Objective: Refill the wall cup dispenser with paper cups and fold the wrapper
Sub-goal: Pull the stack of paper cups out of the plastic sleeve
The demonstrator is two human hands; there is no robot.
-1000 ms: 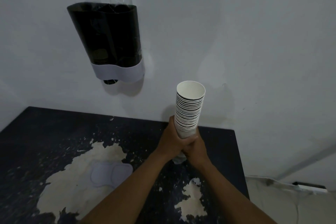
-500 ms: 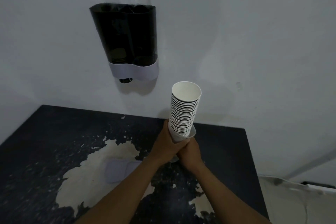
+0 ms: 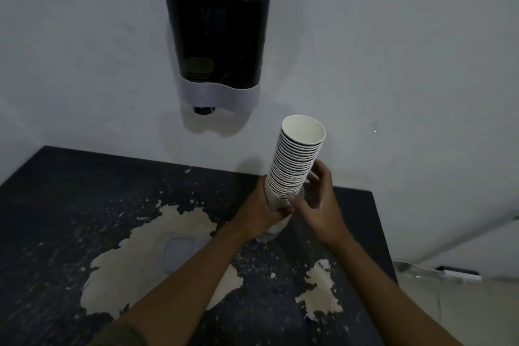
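Stack of white paper cups held upright, mouth up, tilted slightly right, above the dark table and below-right of the wall dispenser. Left hand clenched around the stack's base, where the clear plastic wrapper is bunched down and pokes out beneath the fist. Right hand beside the stack on its right, fingers loosened and spread; thumb tip touching the lower rims, other fingers curled behind the stack, contact there not clear. Upper cups bare of wrapper, rims visible as tight rings. Dispenser mounted on the white wall: dark translucent two-tube body, pale grey band at the bottom, a black nozzle sticking out under the left tube. A few cups faintly visible low in the left tube; right tube too dark to read. Clear film rising from the dispenser top toward the frame edge. Tabletop black with large worn pale patches; a pale translucent lid-like piece lying flat on it near the left forearm.
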